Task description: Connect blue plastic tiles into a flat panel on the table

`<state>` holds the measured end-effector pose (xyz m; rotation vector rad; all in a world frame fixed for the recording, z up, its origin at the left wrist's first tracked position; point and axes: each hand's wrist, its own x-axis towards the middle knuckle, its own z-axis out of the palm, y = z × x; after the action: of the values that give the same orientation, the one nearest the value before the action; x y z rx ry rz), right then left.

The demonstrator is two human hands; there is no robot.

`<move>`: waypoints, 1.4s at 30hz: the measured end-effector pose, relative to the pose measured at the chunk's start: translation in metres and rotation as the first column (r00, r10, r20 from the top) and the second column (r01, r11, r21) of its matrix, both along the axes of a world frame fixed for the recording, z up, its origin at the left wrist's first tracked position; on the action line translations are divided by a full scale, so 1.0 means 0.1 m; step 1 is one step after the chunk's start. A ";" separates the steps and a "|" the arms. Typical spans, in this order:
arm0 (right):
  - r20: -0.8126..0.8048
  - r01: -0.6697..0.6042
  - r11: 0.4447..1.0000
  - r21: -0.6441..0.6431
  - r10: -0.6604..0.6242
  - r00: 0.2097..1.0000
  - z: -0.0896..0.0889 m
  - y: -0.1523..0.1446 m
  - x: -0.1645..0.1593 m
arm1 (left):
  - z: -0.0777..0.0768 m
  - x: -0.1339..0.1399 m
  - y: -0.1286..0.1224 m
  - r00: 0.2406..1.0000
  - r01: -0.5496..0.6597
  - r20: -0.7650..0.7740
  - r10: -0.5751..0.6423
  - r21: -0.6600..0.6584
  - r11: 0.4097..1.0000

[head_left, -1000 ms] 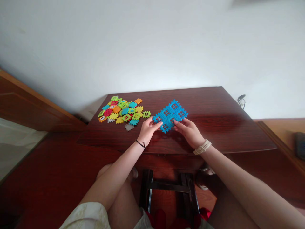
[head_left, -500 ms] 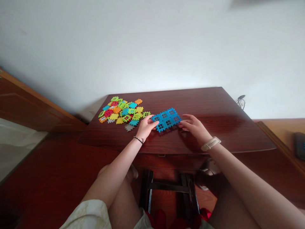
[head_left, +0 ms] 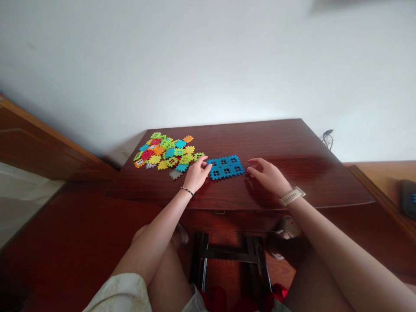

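A blue panel of several joined window tiles (head_left: 225,168) lies flat on the table, its toothed edges showing all round except at the left. Beside that left edge is my left hand (head_left: 197,172), thumb and fingers apart; the thumb tip is at the panel's edge, and I cannot tell whether it touches. My right hand (head_left: 265,174) hovers just off the panel's right end, thumb and fingers loosely parted with nothing between them.
Left of my left hand spreads a pile of loose toothed tiles (head_left: 162,151) in green, yellow, red, orange, blue and grey. The dark wooden table (head_left: 260,134) stands against a white wall. A black cable (head_left: 327,136) hangs beyond its right side.
The blue panel has come down from a tilted, raised position and now lies flat on the table. My left hand has loosened from it, and my right hand has drawn slightly away.
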<state>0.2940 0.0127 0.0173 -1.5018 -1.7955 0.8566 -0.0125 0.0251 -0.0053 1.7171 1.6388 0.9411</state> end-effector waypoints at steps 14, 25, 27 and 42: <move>0.539 -0.396 0.862 0.316 0.180 0.823 -0.08 -0.39 -0.75 | 0.05 -0.01 -0.12 0.990 -0.007 -0.136 0.029 0.159 0.987; 0.596 -0.257 0.915 0.312 0.023 0.803 -0.26 -0.18 -0.63 | 0.02 -0.07 -0.13 0.987 0.014 -0.159 0.016 0.183 0.983; 0.594 -0.232 0.924 0.302 0.008 0.804 -0.28 -0.07 -0.50 | 0.02 -0.07 -0.13 0.986 0.018 -0.164 0.013 0.183 0.983; 0.620 0.080 0.975 0.206 -0.194 0.760 -0.34 0.40 0.59 | 0.01 -0.03 -0.13 0.972 0.047 -0.233 0.004 0.217 0.975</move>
<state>0.3533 0.0526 -0.0166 -1.9288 -2.1148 0.0878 -0.0157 0.0119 -0.0046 2.0587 1.7092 0.9730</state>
